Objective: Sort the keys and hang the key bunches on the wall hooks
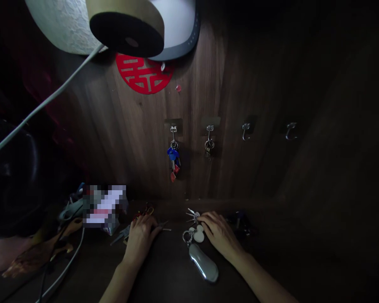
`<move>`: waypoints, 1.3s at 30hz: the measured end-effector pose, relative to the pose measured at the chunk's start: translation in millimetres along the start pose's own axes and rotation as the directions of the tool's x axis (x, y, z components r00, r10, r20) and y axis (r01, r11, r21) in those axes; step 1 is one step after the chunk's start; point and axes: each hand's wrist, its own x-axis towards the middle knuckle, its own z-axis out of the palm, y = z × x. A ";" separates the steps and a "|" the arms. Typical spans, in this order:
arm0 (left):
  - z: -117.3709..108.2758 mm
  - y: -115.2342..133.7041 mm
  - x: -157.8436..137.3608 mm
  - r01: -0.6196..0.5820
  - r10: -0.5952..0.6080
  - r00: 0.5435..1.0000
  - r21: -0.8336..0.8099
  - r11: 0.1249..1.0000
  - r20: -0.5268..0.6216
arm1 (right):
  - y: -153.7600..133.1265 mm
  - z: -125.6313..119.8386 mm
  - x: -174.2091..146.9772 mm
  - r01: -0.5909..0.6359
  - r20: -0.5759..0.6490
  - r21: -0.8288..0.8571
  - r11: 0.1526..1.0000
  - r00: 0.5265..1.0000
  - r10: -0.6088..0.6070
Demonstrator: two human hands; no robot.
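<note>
My left hand (pixel 142 230) is low on the dark surface, fingers curled down and closed, with thin metal keys (pixel 166 229) sticking out past the thumb. Its fingertips are partly hidden. Red and gold cord-like items (pixel 149 209) lie right behind it. My right hand (pixel 220 232) pinches a bunch of silver keys (pixel 194 216) at its fingertips. Round white tags (pixel 198 235) lie just under those fingers. Beside them a metal ring (pixel 187 237) joins a shiny silver oval fob (pixel 204 264), which rests on the surface.
On the wood panel, one hook (pixel 173 129) holds blue and red keys (pixel 173 156), another small keys (pixel 209 147). Two bare hooks (pixel 246 131) follow rightward. Dark keys (pixel 244 223) lie at right. Left are a blurred box (pixel 105 208) and a white cable (pixel 70 263); a round lamp-like object (pixel 126 29) hangs above.
</note>
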 end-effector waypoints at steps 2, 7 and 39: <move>0.6 1.8 0.3 -0.007 0.006 1.000 -0.052 0.999 -0.005 | -1.1 -1.5 0.2 0.004 -0.008 0.021 1.000 1.000 -0.004; 10.2 9.9 2.7 0.052 -0.086 0.994 -0.394 0.918 -0.069 | -8.5 -11.7 7.7 0.001 -0.011 0.102 0.995 1.000 0.001; 24.9 55.8 0.6 0.480 -0.198 0.864 -0.876 0.046 0.463 | -48.8 10.5 19.5 -0.238 0.109 0.732 0.639 0.966 0.234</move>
